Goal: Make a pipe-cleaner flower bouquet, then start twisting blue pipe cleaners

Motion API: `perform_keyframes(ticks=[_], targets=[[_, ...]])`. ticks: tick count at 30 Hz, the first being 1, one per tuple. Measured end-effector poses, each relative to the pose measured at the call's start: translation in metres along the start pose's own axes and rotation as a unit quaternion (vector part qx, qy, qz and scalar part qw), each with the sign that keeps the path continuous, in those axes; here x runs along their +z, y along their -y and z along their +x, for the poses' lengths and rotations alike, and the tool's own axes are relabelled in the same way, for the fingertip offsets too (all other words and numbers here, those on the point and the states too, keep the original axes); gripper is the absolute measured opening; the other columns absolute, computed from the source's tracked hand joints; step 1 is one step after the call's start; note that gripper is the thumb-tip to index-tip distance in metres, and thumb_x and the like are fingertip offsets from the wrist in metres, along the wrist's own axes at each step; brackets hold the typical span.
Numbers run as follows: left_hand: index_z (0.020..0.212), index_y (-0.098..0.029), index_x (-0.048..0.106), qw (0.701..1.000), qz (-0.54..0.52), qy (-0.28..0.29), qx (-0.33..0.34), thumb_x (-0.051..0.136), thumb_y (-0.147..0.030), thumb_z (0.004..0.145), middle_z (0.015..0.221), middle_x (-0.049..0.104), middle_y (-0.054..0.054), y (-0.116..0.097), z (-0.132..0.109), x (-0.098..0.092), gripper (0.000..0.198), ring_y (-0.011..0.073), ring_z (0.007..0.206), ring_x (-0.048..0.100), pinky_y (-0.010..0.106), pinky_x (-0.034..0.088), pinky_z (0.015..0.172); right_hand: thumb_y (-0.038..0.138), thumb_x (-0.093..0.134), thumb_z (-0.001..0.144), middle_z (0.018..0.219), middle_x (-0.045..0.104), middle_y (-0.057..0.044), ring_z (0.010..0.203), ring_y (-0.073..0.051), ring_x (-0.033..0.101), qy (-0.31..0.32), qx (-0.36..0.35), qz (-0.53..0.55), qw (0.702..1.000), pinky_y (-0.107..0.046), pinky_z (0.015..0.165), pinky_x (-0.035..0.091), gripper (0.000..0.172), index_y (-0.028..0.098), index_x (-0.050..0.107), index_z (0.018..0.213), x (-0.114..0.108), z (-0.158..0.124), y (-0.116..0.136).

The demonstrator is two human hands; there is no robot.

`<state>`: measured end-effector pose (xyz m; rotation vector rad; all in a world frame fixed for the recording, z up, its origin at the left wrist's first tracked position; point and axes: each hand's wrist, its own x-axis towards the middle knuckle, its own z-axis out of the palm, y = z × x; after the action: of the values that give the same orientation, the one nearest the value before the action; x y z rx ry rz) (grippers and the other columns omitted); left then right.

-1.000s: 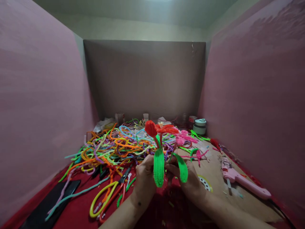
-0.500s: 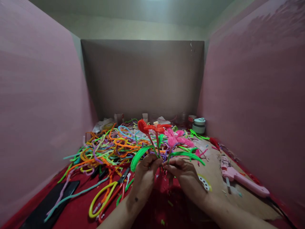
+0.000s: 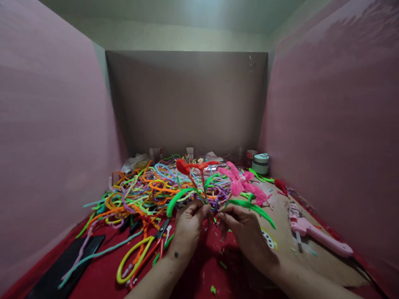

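My left hand (image 3: 187, 226) is pinched shut on the stem of the red flower (image 3: 195, 166), and my right hand (image 3: 241, 230) is closed the same way on the stem of the pink flower (image 3: 240, 182), knuckles nearly touching over the red cloth (image 3: 93, 278). Taking the red flower as my landmark, the pink one stands just to its right and tilts away from it, each with 1 long green leaf (image 3: 179, 197) bowing outward below its head. Behind and to the left of the red flower lies the tangled heap of pipe cleaners (image 3: 137, 193); the yellow-handled scissors (image 3: 137, 255) lie below-left of it, and the pink glue gun (image 3: 314, 236) sits well to its right on the cardboard (image 3: 280, 220). I judge the main risk to be the 2 thin stems slipping or twisting as I press them together, because my grip is only fingertip-deep; a leaf could also snag the loose strands behind and pull out of shape.
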<state>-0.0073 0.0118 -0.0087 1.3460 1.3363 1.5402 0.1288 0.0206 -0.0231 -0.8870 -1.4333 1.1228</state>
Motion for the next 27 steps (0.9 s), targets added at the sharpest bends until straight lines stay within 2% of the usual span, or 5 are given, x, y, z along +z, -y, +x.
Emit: perform_keyframes(ticks=[3,8,16,22,27], targets=[[0.052,-0.017,0.048,1.0,0.023,0.003,0.003,0.06,-0.028,0.068,0.052,0.043,-0.005,-0.001,-0.003,0.001,0.023,0.01,0.055,0.038,0.021,0.033,0.054,0.027,0.061,0.074,0.05,0.055,0.004,0.045,-0.01,0.048,-0.012,0.016,0.014,1.0,-0.021,0.049,0.039,0.015,0.018,0.058,0.062,0.0,0.001,-0.001],[0.06,-0.018,0.054,0.997,0.035,0.062,0.018,0.057,-0.03,0.072,0.063,0.05,-0.003,0.0,-0.009,0.003,0.017,0.0121,0.063,0.043,0.022,0.037,0.06,0.032,0.065,0.07,0.053,0.057,0.004,0.047,-0.011,0.049,-0.015,0.04,0.081,0.996,-0.024,0.053,0.041,0.012,0.02,0.064,0.068,-0.002,0.005,-0.01],[0.054,-0.017,0.052,0.998,0.009,0.063,0.012,0.057,-0.026,0.069,0.055,0.045,-0.004,0.006,-0.007,0.006,0.018,0.0111,0.057,0.041,0.022,0.036,0.057,0.032,0.066,0.07,0.055,0.06,0.002,0.05,-0.013,0.049,-0.012,0.007,0.021,1.0,-0.026,0.052,0.041,0.011,0.021,0.068,0.065,-0.007,0.004,-0.01],[0.053,-0.017,0.053,0.996,0.015,0.081,0.031,0.059,-0.024,0.068,0.056,0.045,-0.004,0.005,-0.008,0.007,0.017,0.0107,0.057,0.04,0.022,0.035,0.056,0.026,0.06,0.077,0.067,0.066,0.001,0.065,-0.016,0.057,-0.011,-0.114,-0.118,0.986,-0.026,0.065,0.044,0.012,0.024,0.071,0.071,-0.013,0.002,0.004],[0.053,-0.018,0.05,0.996,0.02,0.057,0.071,0.059,-0.025,0.069,0.056,0.042,-0.004,0.007,-0.011,0.009,0.02,0.0105,0.056,0.039,0.022,0.036,0.056,0.027,0.064,0.073,0.069,0.066,0.0,0.066,-0.016,0.057,0.005,-0.079,-0.014,0.997,-0.027,0.063,0.045,0.01,0.022,0.07,0.081,-0.014,0.002,0.013]])
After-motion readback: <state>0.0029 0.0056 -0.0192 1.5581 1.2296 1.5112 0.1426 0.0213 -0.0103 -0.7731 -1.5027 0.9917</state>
